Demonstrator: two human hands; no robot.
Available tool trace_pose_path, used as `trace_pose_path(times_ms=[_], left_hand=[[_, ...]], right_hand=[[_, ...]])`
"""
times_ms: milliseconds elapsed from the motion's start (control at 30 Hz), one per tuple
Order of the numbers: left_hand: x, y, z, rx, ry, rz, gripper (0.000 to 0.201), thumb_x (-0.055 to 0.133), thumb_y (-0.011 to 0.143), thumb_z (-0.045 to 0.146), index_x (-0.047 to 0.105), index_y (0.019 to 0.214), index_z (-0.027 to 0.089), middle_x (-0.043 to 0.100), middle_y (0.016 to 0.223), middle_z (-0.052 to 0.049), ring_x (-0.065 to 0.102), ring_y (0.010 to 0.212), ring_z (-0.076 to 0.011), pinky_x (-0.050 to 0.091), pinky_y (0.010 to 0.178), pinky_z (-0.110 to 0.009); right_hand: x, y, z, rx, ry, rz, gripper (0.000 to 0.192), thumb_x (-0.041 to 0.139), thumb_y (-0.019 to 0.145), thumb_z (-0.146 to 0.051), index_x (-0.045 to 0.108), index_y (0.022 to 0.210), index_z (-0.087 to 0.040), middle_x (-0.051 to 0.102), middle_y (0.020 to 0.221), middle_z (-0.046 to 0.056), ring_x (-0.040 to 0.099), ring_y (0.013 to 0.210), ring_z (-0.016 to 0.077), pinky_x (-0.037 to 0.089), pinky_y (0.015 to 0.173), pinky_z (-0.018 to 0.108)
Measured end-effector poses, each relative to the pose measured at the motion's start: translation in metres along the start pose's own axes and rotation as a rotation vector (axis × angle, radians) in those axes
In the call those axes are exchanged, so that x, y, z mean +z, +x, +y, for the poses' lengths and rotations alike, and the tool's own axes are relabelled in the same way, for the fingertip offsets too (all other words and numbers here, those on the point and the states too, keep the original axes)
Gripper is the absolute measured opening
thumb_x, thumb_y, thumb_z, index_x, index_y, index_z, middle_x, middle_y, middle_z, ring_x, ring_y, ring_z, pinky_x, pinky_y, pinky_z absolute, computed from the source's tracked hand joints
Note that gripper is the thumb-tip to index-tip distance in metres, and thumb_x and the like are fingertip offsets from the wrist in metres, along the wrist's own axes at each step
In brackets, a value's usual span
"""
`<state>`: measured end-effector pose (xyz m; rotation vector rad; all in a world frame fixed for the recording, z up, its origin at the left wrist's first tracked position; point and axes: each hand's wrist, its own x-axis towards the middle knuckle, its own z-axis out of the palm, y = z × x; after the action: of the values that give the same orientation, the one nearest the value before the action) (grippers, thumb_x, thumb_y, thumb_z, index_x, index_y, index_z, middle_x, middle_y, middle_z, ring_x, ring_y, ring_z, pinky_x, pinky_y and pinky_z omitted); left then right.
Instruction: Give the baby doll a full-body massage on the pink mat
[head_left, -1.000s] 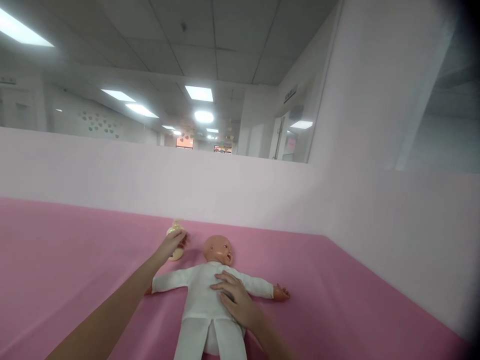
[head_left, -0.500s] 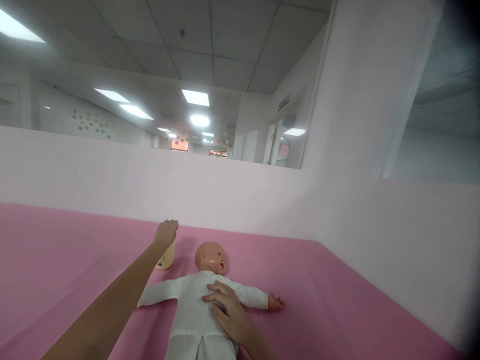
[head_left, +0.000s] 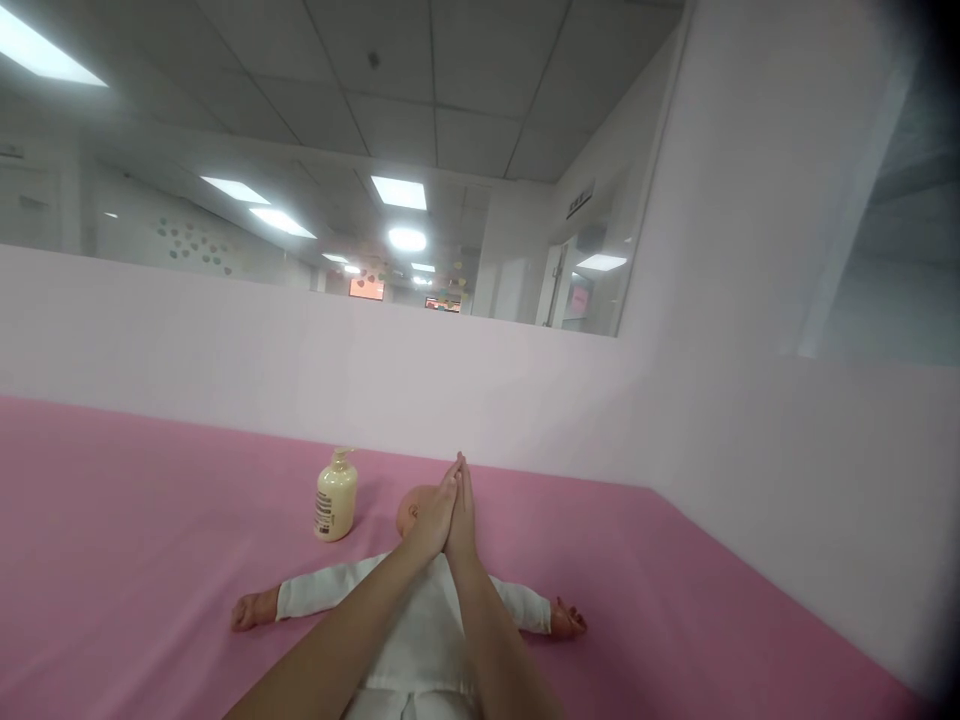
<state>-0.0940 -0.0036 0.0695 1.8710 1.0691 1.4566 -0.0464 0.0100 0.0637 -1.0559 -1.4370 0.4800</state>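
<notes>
My left hand and my right hand are pressed palm to palm, fingers straight and pointing away from me. They are above the chest and head of a baby doll, and hide most of its face. The doll lies on its back in a white suit, arms stretched out to both sides. To the left of its head stands a pale yellow pump bottle, upright and untouched, with dark print on its side. Neither hand visibly holds an object.
A pink padded surface lies under the doll and bottle. Behind it rises a white wall with a wide window above. Another white wall closes off the right side.
My left hand has left the top of the pump bottle, and my right hand has lifted from the doll's chest. Both have come together, palms touching, over the doll.
</notes>
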Motion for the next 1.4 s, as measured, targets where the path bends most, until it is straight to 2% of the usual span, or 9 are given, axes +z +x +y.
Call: trace_pose_path(times_ms=[100, 267, 500, 800, 933, 1100, 1167, 1300, 1400], left_hand=[[-0.004, 0.001, -0.017, -0.026, 0.142, -0.01, 0.055, 0.024, 0.098, 0.046, 0.055, 0.134, 0.017, 0.051, 0.145, -0.011, 0.04, 0.139, -0.0238, 0.023, 0.12, -0.046], [-0.016, -0.005, -0.05, 0.002, 0.333, 0.096, 0.054, 0.039, 0.093, 0.047, 0.055, 0.132, 0.013, 0.052, 0.143, -0.014, 0.04, 0.139, -0.0265, 0.025, 0.119, -0.047], [-0.03, -0.012, -0.077, -0.024, 0.195, 0.177, 0.06, 0.051, 0.089, 0.048, 0.047, 0.139, 0.017, 0.045, 0.149, -0.013, 0.035, 0.142, -0.0259, 0.029, 0.118, -0.045], [-0.046, -0.014, -0.086, -0.048, 0.019, 0.086, 0.047, 0.037, 0.096, 0.041, 0.056, 0.134, 0.021, 0.044, 0.151, -0.006, 0.029, 0.145, -0.0176, 0.024, 0.12, -0.035], [-0.046, -0.013, -0.087, -0.111, -0.05, 0.132, 0.05, 0.043, 0.093, 0.042, 0.054, 0.135, 0.019, 0.041, 0.152, -0.008, 0.033, 0.144, -0.0206, 0.024, 0.12, -0.036], [-0.043, -0.013, -0.092, -0.317, -0.145, 0.191, 0.064, 0.049, 0.09, 0.045, 0.041, 0.145, 0.013, 0.038, 0.153, -0.014, 0.035, 0.142, -0.0249, 0.027, 0.118, -0.04], [-0.043, -0.013, -0.092, -0.267, -0.117, 0.179, 0.061, 0.048, 0.091, 0.047, 0.043, 0.144, 0.016, 0.037, 0.154, -0.011, 0.032, 0.144, -0.0242, 0.025, 0.12, -0.04], [-0.045, -0.015, -0.088, -0.064, -0.026, 0.121, 0.05, 0.042, 0.094, 0.045, 0.055, 0.135, 0.019, 0.034, 0.156, -0.008, 0.029, 0.145, -0.0213, 0.02, 0.121, -0.037], [-0.045, -0.015, -0.086, -0.039, -0.003, 0.116, 0.049, 0.041, 0.094, 0.044, 0.057, 0.133, 0.019, 0.035, 0.156, -0.008, 0.03, 0.145, -0.0207, 0.021, 0.121, -0.035]], right_hand=[[-0.015, 0.003, 0.025, 0.248, -0.092, 0.091, 0.066, 0.039, 0.09, -0.05, 0.038, 0.147, -0.015, 0.037, 0.153, 0.015, 0.027, 0.146, 0.0313, 0.023, 0.117, 0.055], [-0.017, -0.012, 0.05, 0.335, -0.033, -0.153, 0.058, 0.031, 0.094, -0.05, 0.058, 0.129, -0.013, 0.063, 0.129, 0.017, 0.06, 0.12, 0.0274, 0.044, 0.104, 0.043], [-0.002, -0.02, 0.045, 0.213, -0.149, -0.125, 0.068, 0.035, 0.093, -0.048, 0.038, 0.145, -0.004, 0.045, 0.146, 0.02, 0.045, 0.135, 0.0296, 0.033, 0.113, 0.046], [-0.006, -0.019, 0.047, -0.032, -0.067, -0.256, 0.056, 0.031, 0.097, -0.05, 0.042, 0.145, -0.023, 0.026, 0.159, 0.002, 0.025, 0.147, 0.0199, 0.02, 0.122, 0.041], [-0.006, -0.016, 0.05, 0.041, -0.004, -0.262, 0.063, 0.04, 0.093, -0.054, 0.039, 0.147, -0.021, 0.022, 0.16, 0.002, 0.02, 0.149, 0.0208, 0.016, 0.123, 0.04], [-0.006, -0.015, 0.054, 0.35, 0.041, -0.22, 0.089, 0.05, 0.085, -0.061, 0.018, 0.154, -0.014, 0.029, 0.157, 0.01, 0.029, 0.145, 0.0262, 0.022, 0.12, 0.043], [-0.006, -0.016, 0.054, 0.379, 0.049, -0.218, 0.089, 0.05, 0.085, -0.061, 0.019, 0.154, -0.014, 0.03, 0.156, 0.01, 0.03, 0.145, 0.0266, 0.023, 0.12, 0.044], [-0.007, -0.017, 0.051, 0.191, 0.075, -0.259, 0.071, 0.042, 0.091, -0.056, 0.03, 0.151, -0.018, 0.022, 0.16, 0.004, 0.013, 0.15, 0.0208, 0.012, 0.123, 0.041], [-0.008, -0.017, 0.05, 0.106, 0.097, -0.294, 0.063, 0.038, 0.094, -0.055, 0.037, 0.148, -0.023, 0.021, 0.16, 0.0, 0.01, 0.15, 0.0191, 0.011, 0.123, 0.04]])
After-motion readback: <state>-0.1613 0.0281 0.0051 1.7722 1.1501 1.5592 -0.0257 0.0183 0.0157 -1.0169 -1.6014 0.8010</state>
